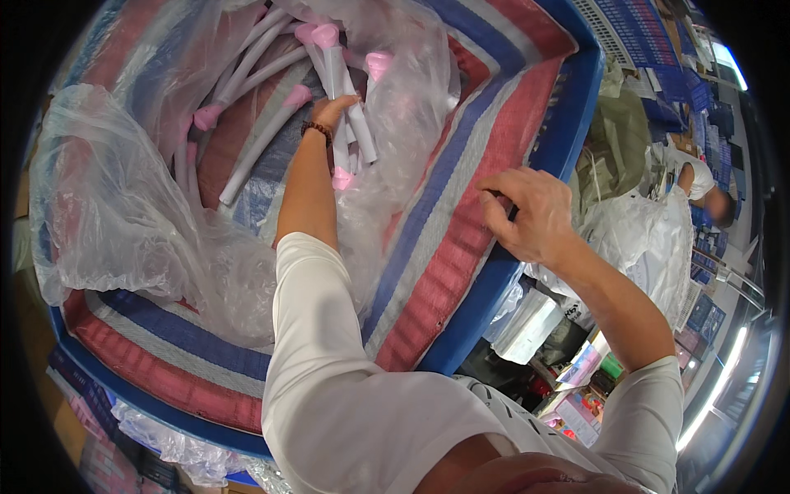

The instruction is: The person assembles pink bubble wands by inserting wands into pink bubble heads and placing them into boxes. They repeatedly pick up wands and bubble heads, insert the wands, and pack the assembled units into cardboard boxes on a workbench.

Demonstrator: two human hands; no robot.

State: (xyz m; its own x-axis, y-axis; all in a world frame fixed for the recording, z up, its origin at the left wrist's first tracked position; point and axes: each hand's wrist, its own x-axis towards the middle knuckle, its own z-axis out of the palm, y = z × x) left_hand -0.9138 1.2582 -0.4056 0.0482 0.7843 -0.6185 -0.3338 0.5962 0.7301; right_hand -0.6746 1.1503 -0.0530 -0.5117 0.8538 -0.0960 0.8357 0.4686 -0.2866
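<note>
My left hand (333, 111), with a beaded bracelet at the wrist, reaches into a large blue bin (543, 140). Its fingers are closed around a bundle of white tubes with pink ends (336, 70); part of the grip is hidden. More such tubes (263, 148) lie to the left, loose or inside a clear plastic bag (123, 181). Over the bin's right rim hovers my right hand (531, 210). Its fingers are loosely bent, the thumb stands apart from them, and it holds nothing. I cannot tell whether it touches the lining.
A red, white and blue striped woven sheet (461, 272) lines the bin. White plastic bags (638, 230) and an olive-green bag (613, 140) lie beyond the right rim. Farther right, another person (699, 177) is near stacked blue crates. Crumpled clear plastic (185, 440) lies below the bin's near-left rim.
</note>
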